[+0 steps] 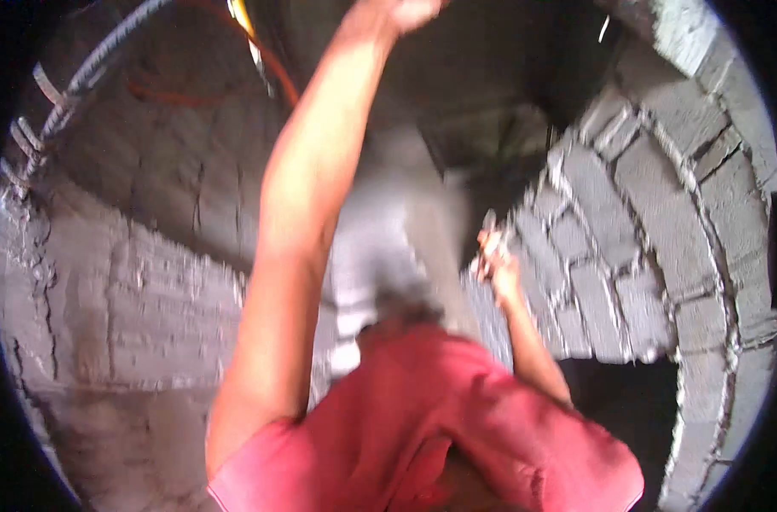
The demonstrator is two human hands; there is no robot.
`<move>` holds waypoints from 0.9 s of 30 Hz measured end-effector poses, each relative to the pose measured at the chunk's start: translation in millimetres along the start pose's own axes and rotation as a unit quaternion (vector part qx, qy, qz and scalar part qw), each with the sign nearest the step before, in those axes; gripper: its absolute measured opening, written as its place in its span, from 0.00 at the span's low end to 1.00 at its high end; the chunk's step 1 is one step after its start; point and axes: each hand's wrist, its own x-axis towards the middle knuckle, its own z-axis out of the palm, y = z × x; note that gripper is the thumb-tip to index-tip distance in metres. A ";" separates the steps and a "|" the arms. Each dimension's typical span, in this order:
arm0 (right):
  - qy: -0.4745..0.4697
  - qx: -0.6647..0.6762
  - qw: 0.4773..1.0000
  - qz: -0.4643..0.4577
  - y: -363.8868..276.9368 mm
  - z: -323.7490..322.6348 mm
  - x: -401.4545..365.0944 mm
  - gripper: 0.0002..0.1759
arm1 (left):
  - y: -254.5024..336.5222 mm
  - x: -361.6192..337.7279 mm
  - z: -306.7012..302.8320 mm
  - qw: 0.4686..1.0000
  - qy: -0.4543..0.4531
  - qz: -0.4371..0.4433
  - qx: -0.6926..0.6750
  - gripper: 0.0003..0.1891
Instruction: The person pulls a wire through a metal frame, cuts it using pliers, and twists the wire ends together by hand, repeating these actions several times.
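The right hand (498,266) is by the left edge of a brick wall (649,183); blur leaves me unable to tell whether its fingers are spread or pinching something. The wall is dull grey and rough, with pale, ragged ridges along its joints. The left hand (414,12) is cut off above, its fingers' state unclear

Dressed in a reddish-pink shirt (388,397) with short sleeves (256,465).
Loosely creased across the fabric, parted near the neckline (482,444), paler toward the sleeve ends, leaving both arms (273,316) bare below.
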 end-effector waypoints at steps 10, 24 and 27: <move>-0.049 -0.017 0.995 -0.087 -41.5 53.5 75.2 0.12 | 3.5 1.8 -14.0 0.994 0.007 -0.022 0.108 0.12; 0.059 -0.149 0.879 -0.448 -257.6 139.2 112.7 0.20 | 24.1 12.8 -38.2 0.530 -0.060 0.368 0.761 0.15; 0.048 -0.128 0.866 -0.480 -276.5 157.9 113.7 0.23 | 16.5 1.8 -23.5 0.633 0.004 0.315 0.707 0.16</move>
